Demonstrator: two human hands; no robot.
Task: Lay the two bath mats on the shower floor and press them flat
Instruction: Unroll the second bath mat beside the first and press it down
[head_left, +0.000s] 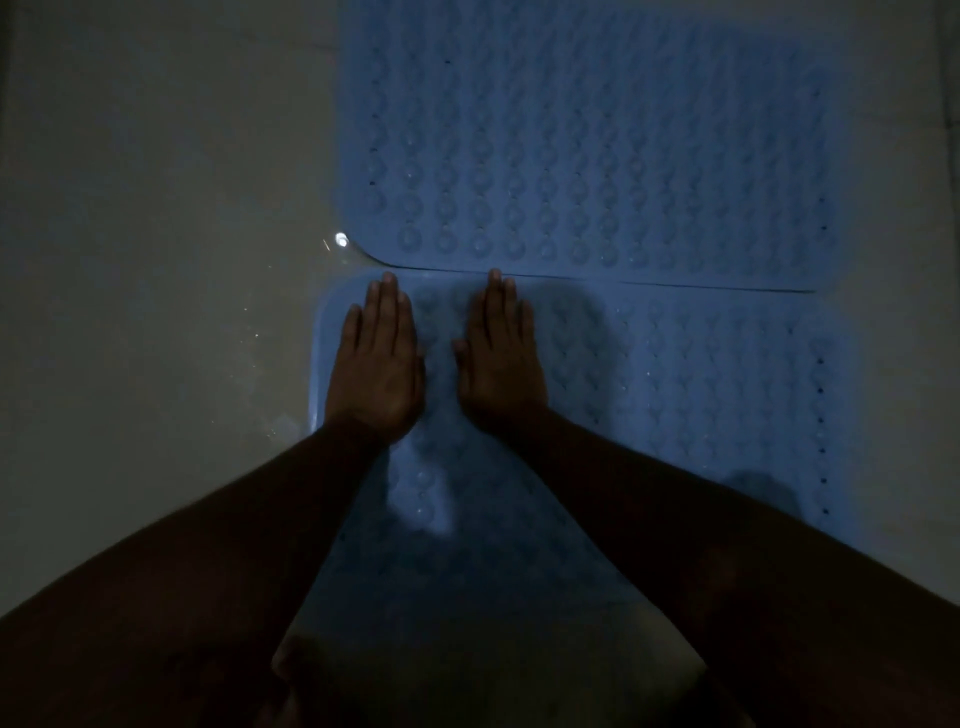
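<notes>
Both forearms (291, 519) reach up from the bottom of the frame to the near mat (701, 389), which lies in the lower middle on the shower floor (156, 208); its upper edge meets the far mat (597, 145). The left hand (376, 358) and right hand (501, 353) rest flat on its upper left part, fingers (382, 317) straight, grasping nothing. The mats look thin, soft and rubbery, probably light and floppy, so flat palms suit pressing. For shifting one, I would take a corner; the far mat's lower left corner seems slightly lifted.
</notes>
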